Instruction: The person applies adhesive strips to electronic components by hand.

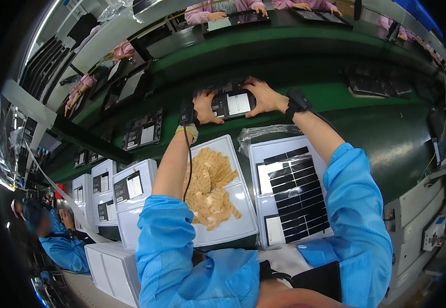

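Note:
At the far edge of the near bench, both my arms reach forward to a dark, flat electronic device housing (222, 106) with a pale rectangular block (239, 103) set in it. My left hand (205, 107) grips its left edge, fingers curled over the far side. On the opposite edge, my right hand (265, 97) is closed around it, thumb at the near corner. Closer to me lies a white tray (244, 215) heaped with tan paper-like strips (210, 174). Beside that, another white tray (253, 159) carries rows of black flat strips (297, 192).
Clear plastic film (264, 134) lies behind the right tray. Similar dark housings (143, 131) sit on the green conveyor to the left, and more (377, 86) to the right. White trays (111, 272) are stacked at lower left. Co-workers in pink sleeves work across; one in blue (61, 246) sits left.

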Demonstrator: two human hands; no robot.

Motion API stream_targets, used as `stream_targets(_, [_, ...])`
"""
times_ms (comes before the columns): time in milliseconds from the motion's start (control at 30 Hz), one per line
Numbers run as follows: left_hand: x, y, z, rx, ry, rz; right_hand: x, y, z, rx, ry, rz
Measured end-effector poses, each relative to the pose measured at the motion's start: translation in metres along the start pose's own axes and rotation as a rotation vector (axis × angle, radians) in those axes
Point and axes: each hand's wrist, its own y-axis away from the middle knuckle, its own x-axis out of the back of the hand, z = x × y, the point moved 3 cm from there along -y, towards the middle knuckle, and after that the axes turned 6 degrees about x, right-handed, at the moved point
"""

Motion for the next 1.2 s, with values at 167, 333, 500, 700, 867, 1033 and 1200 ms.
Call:
stream_targets(167, [-0.033,0.010,-0.020,-0.045,-0.096,0.053,-0.019,0.016,-0.004,0.037,0.191,0.020])
stream_targets(333, [-0.048,0.019,0.002,-0.109,-0.089,0.179,-0.035,0.011,-0.024,0.162,0.362,-0.014])
stream_targets(500, [-0.049,0.041,-0.009,-0.092,-0.038,0.325,-0.037,0.004,-0.029,0.136,0.278,-0.043])
stream_targets(700, [-0.051,0.043,-0.027,-0.007,0.001,0.293,-0.027,0.002,-0.030,0.080,0.240,-0.098])
stream_targets(867, [-0.006,0.069,-0.017,0.105,0.064,0.094,-0.042,-0.007,-0.044,0.143,0.207,-0.086])
stream_targets(1033, [0.079,0.165,-0.036,0.020,0.497,0.022,-0.023,0.001,-0.049,0.062,0.142,-0.017])
stream_targets(1200, [0.107,0.317,-0.167,0.342,0.353,0.103,-0.004,-0.009,-0.162,0.286,-0.160,0.110])
